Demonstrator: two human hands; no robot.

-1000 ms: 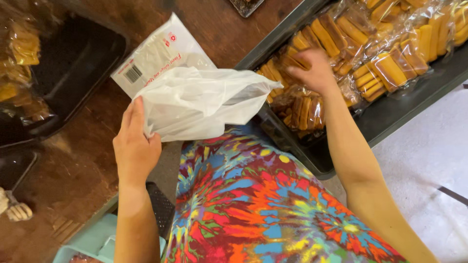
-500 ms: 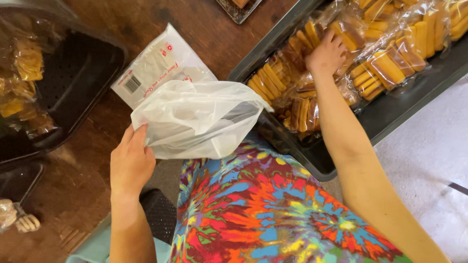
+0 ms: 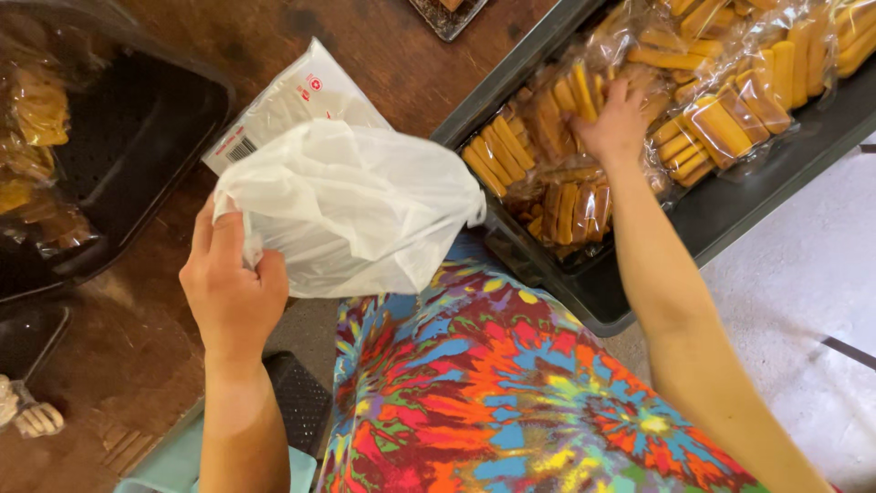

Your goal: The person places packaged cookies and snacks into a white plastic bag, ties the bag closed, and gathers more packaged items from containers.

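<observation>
My left hand (image 3: 233, 283) grips the edge of a white plastic bag (image 3: 356, 210), which billows open above my lap. Under the bag lies a flat clear packet of bags (image 3: 292, 100) on the brown wooden table. My right hand (image 3: 613, 123) reaches far over a black tray (image 3: 730, 210) and rests on clear packets of orange-yellow stick biscuits (image 3: 547, 137). Its fingers press down on one packet; whether they have closed around it I cannot tell.
A second black tray (image 3: 128, 137) stands at the left with a few biscuit packets (image 3: 36, 119) along its left side. A tie-dye garment (image 3: 511, 393) fills the bottom middle. Pale floor (image 3: 803, 301) lies to the right. A small dark dish (image 3: 447, 14) sits at the top.
My right hand has moved up and farther across the tray of packets. The left hand with the white bag has stayed almost in place.
</observation>
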